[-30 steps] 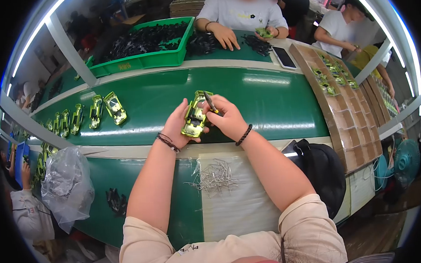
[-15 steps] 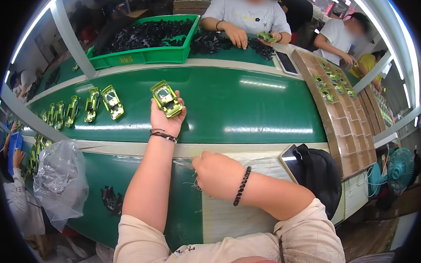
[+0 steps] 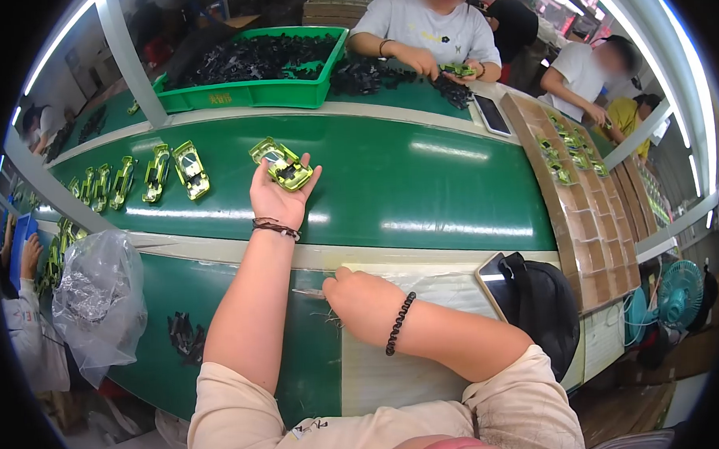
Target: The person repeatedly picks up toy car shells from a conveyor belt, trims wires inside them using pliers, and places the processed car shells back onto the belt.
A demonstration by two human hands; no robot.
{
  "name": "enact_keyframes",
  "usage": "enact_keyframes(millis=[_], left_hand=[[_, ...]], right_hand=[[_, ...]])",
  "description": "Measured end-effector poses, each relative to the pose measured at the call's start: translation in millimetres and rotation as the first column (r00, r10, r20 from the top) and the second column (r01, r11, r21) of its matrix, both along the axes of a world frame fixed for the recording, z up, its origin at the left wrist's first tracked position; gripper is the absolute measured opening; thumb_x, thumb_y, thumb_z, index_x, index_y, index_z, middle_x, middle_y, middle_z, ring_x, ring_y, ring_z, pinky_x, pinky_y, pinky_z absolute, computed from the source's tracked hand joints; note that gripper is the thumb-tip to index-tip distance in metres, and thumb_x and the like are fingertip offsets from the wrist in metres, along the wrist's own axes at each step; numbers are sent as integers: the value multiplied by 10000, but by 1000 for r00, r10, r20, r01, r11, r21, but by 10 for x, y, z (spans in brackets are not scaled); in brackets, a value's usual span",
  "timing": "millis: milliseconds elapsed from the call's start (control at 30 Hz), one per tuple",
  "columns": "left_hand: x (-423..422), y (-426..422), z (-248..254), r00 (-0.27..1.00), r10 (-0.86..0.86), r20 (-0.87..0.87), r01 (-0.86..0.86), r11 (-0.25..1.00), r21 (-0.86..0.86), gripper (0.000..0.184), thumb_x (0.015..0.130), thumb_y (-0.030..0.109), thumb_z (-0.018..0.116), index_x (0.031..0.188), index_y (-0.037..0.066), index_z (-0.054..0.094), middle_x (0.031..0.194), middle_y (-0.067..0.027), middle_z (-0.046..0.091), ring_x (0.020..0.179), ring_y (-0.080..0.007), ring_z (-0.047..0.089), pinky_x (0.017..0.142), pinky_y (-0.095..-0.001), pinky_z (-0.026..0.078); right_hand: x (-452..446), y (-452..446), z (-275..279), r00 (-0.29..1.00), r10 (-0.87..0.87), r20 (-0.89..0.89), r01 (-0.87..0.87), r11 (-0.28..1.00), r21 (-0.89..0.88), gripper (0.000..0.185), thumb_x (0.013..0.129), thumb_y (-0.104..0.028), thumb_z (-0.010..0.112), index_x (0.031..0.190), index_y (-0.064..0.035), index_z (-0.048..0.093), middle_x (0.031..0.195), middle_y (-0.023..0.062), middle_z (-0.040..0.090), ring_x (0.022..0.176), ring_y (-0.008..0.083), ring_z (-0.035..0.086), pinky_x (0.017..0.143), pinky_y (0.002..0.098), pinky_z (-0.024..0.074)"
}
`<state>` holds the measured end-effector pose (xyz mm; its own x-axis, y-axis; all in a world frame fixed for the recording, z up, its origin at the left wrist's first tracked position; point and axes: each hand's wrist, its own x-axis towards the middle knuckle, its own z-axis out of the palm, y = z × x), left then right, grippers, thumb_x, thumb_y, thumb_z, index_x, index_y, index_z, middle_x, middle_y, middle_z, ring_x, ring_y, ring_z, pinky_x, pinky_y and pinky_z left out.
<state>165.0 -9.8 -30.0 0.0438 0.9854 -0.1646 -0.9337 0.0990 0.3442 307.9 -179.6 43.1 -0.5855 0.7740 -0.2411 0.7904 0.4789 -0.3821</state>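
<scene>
Over the green belt, my left hand (image 3: 282, 202) is palm up and holds a lime-green toy car body (image 3: 284, 165) between thumb and fingers. The car is tilted, with its black and pale inner parts showing. My right hand (image 3: 362, 303) is closed near the edge of the worktable, gripping a thin pointed metal tool (image 3: 308, 293) that looks like tweezers. Its tip points left, and the rest is hidden in the fist. Thin wire-like strands (image 3: 329, 316) show just below the fingers.
More green car bodies (image 3: 191, 170) line the belt (image 3: 421, 175) at left. Beyond it are a green bin (image 3: 268, 94) of black parts and a co-worker (image 3: 428, 32) handling a green car. A divided carton (image 3: 585, 217), black bag (image 3: 546, 305), phone (image 3: 490, 113), plastic bag (image 3: 99, 301) and black parts (image 3: 187, 337) lie around.
The car body in my left hand has turned, its top end swinging left. My right hand has barely shifted, still with the metal tool. The co-worker's hands have come together at a green car.
</scene>
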Motion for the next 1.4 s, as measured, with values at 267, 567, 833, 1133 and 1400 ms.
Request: enact_keyframes(millis=[267,567,833,1133,1400], left_hand=[[11,-15,46,999,-14,49,12,999,30,367,980,227,448,1268,1,421,1234,-188,498,1282,-425,450,1069,-625,406],[-7,-7,-6,997,-62,36,59,995,83,392,951,218,473,1270,-3,414,1237,-186,499,1279,-407,463,1061,-603,423],[21,-12,-11,985,-163,-63,168,982,87,386,935,152,487,1285,28,382,1226,-173,521,1279,-389,484,986,-536,507],[144,-117,66,826,-279,-489,378,919,116,717,804,-57,506,1433,113,209,1287,-175,485,1198,-408,556,887,-528,558],[254,-238,184,658,-505,-559,562,823,-82,742,896,117,681,1453,123,192,1227,-112,538,1075,-268,640,804,-451,587]], right_hand=[[25,32,35,997,65,28,-65,998,-20,246,741,33,615,977,59,551,948,236,579,874,382,635,766,426,546],[99,169,10,991,11,-136,-32,987,-157,216,743,50,613,956,48,582,964,240,586,905,404,632,786,426,537],[203,349,17,900,37,-435,-164,952,-259,121,804,65,533,909,8,547,904,166,593,836,332,578,771,393,482],[198,728,-306,-182,-354,-917,158,910,-383,247,855,98,618,880,-75,444,920,4,524,875,102,540,796,260,470],[379,991,-590,-106,-267,-958,540,794,-281,260,857,113,611,905,-53,418,962,33,471,831,103,527,773,298,577]])
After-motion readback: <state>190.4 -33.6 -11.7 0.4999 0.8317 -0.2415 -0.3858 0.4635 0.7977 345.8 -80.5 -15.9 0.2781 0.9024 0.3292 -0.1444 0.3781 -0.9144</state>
